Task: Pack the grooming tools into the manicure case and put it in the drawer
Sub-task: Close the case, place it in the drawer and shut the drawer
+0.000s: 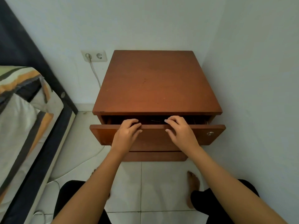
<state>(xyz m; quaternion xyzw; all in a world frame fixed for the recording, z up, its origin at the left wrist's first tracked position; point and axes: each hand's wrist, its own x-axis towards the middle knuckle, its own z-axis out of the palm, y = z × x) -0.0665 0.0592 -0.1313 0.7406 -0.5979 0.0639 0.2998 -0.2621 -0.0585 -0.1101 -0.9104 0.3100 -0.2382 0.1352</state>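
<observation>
A brown wooden nightstand (153,81) stands in the room's corner, its top bare. Its top drawer (197,135) is pulled out a short way, leaving a narrow dark gap. My left hand (127,133) and my right hand (179,131) both rest on the upper edge of the drawer front, fingers curled over it into the gap. A thin dark shape shows inside the gap between the hands; I cannot tell what it is. No manicure case or grooming tools are visible. A small round metal lock (209,133) sits at the right of the drawer front.
A bed (21,126) with striped bedding and a dark frame runs along the left. A wall socket (94,56) with a white cable plugged in is left of the nightstand. White walls close in behind and to the right. My bare feet stand on white floor tiles (161,188).
</observation>
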